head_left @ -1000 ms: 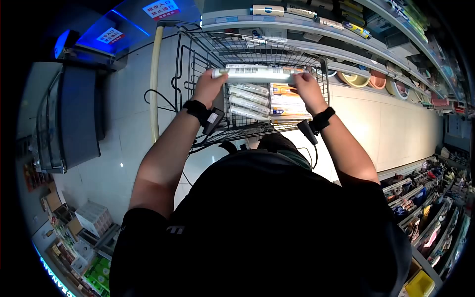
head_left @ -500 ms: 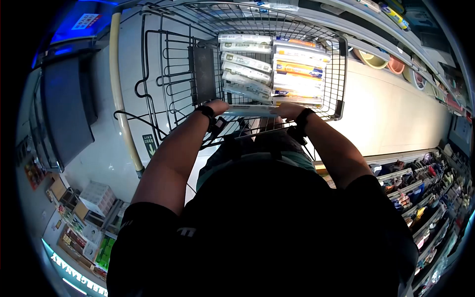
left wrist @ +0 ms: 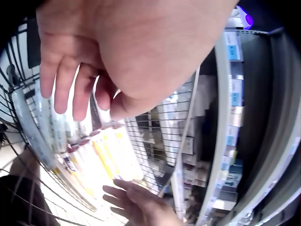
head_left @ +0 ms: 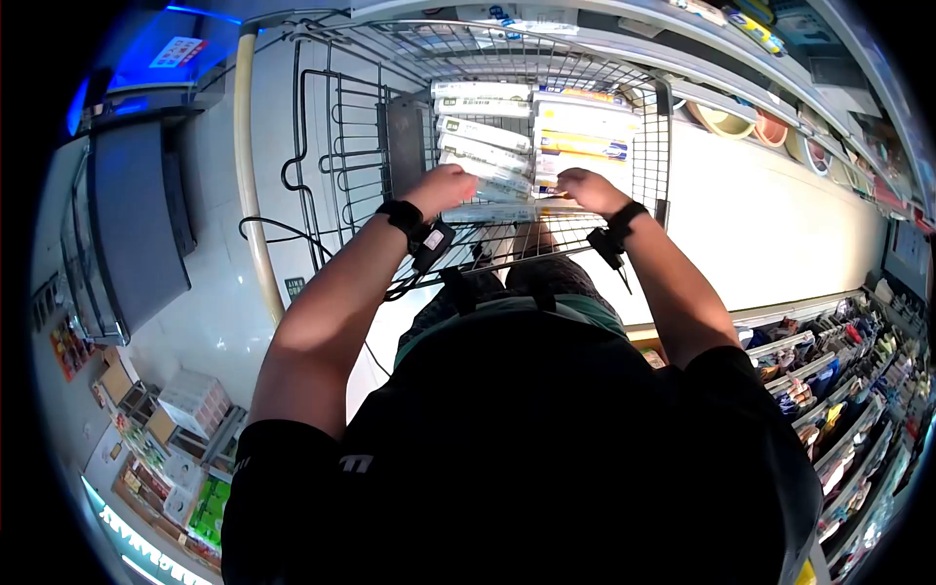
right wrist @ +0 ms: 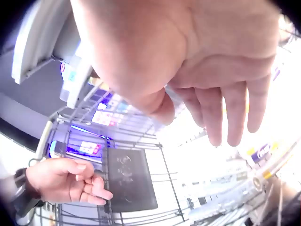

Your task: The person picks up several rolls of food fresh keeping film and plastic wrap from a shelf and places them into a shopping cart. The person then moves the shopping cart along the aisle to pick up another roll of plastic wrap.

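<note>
Both hands are over a wire shopping cart (head_left: 651,146) that holds two rows of long wrapped rolls. My left hand (head_left: 445,189) hovers above the near end of the pale rolls (head_left: 485,134), its fingers loosely bent and holding nothing. Over the orange-and-white rolls (head_left: 583,144) is my right hand (head_left: 591,189), also without anything in its grasp; in the right wrist view its fingers (right wrist: 236,113) point down, relaxed. One long pale roll (head_left: 502,213) lies along the cart's near side, below both hands.
A dark panel (head_left: 405,146) stands inside the cart beside the pale rolls. The cart's cream handle (head_left: 255,185) is at the left. Store shelves (head_left: 721,49) run past the far side, with round basins (head_left: 726,119) low down. Hanging goods (head_left: 829,390) fill racks at lower right.
Earlier both hands held a long pale roll by its ends above the cart, then lowered it to the near side. Now they have let go and risen away from it.
</note>
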